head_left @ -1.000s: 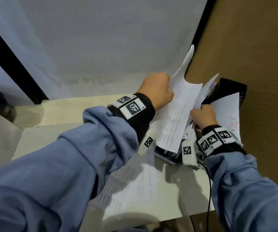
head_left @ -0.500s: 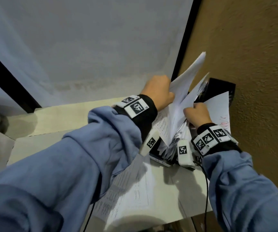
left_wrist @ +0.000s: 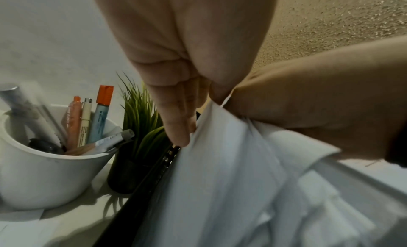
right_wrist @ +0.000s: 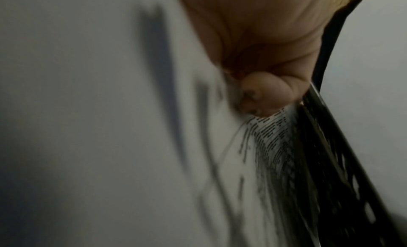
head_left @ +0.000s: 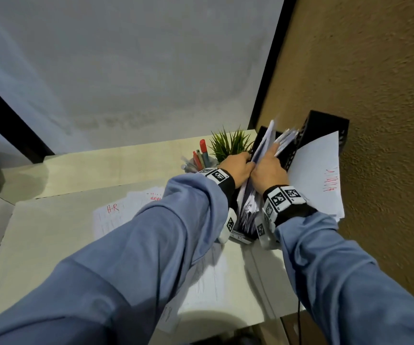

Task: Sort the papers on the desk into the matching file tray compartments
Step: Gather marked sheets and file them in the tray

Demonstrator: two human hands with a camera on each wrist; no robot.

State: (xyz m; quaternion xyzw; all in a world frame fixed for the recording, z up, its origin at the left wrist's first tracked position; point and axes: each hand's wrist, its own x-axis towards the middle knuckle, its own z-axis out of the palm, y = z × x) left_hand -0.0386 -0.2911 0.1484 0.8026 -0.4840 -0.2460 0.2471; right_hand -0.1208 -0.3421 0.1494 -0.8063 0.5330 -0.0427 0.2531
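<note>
A black mesh file tray (head_left: pixel 325 125) stands at the desk's back right against the brown wall. My left hand (head_left: pixel 247 161) and right hand (head_left: pixel 272 155) are pressed together over its left compartment, both gripping a bundle of white papers (head_left: pixel 265 140) standing upright in it. In the left wrist view my left hand (left_wrist: pixel 193 122) pinches the bundle's top edge (left_wrist: pixel 220 146). The right wrist view shows curled fingers (right_wrist: pixel 257 97) on printed sheets (right_wrist: pixel 268 137) beside the mesh wall (right_wrist: pixel 334 172). A sheet with red writing (head_left: pixel 318 175) leans out of the right compartment.
A sheet marked "H-R" (head_left: pixel 116 212) lies flat on the desk, and another printed sheet (head_left: pixel 208 282) lies under my left forearm. A white pen cup (left_wrist: pixel 44 172) and a small potted plant (head_left: pixel 228 143) stand just left of the tray. A cable (head_left: pixel 299 324) hangs off the front edge.
The raised, fanned papers have come down into the tray's left compartment. My hands have closed together around them. The view shifted, showing the plant and pen cup.
</note>
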